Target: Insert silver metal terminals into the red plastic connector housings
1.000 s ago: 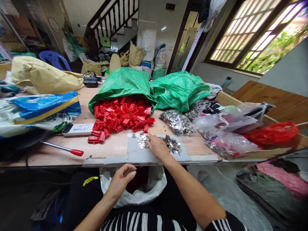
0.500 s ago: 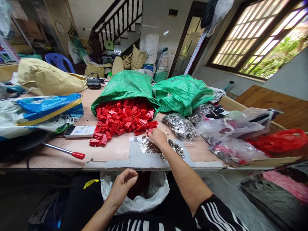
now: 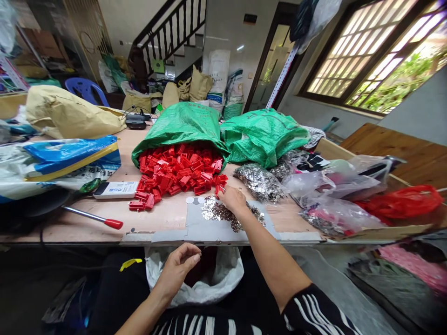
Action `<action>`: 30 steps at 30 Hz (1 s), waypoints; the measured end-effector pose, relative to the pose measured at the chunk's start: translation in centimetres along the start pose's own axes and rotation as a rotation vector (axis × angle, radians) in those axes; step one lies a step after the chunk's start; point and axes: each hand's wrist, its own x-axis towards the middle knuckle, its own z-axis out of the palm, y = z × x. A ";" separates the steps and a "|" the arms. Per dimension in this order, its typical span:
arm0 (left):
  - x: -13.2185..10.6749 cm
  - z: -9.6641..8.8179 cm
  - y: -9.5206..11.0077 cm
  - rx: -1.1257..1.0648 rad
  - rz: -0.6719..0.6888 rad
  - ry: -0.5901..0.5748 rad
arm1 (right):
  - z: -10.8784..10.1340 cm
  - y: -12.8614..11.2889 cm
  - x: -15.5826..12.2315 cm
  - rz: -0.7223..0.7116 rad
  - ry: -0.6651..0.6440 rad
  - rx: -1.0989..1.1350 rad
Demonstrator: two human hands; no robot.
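Note:
My right hand (image 3: 233,200) reaches over the table to the near right edge of a heap of red plastic parts (image 3: 181,172). Its thumb and fingers close on one red part at that edge; the grip is partly hidden. Below its wrist lies a pile of small shiny metal pieces (image 3: 213,209) on a grey sheet (image 3: 199,232). My left hand (image 3: 178,267) hovers in front of the table edge, fingers loosely curled and thumb a little apart, with nothing visible in it. Beneath it an open white sack (image 3: 226,279) sits at my lap, its dark red contents in shadow.
The heap spills from a green woven sack (image 3: 188,121); another green sack (image 3: 261,135) lies beside it. Clear bags of metal pieces (image 3: 258,181) and a red bag (image 3: 401,204) are at right. A red-tipped lever (image 3: 113,224) and a white box (image 3: 120,190) are at left.
My right hand has shifted very slightly right, its fingertips still at the edge of the red heap. The left hand stays nearly in place. The whole view has moved slightly.

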 end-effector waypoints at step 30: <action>-0.7 0.5 3.2 -0.713 -0.198 0.036 | 2.1 0.9 -2.1 -0.338 0.006 -0.104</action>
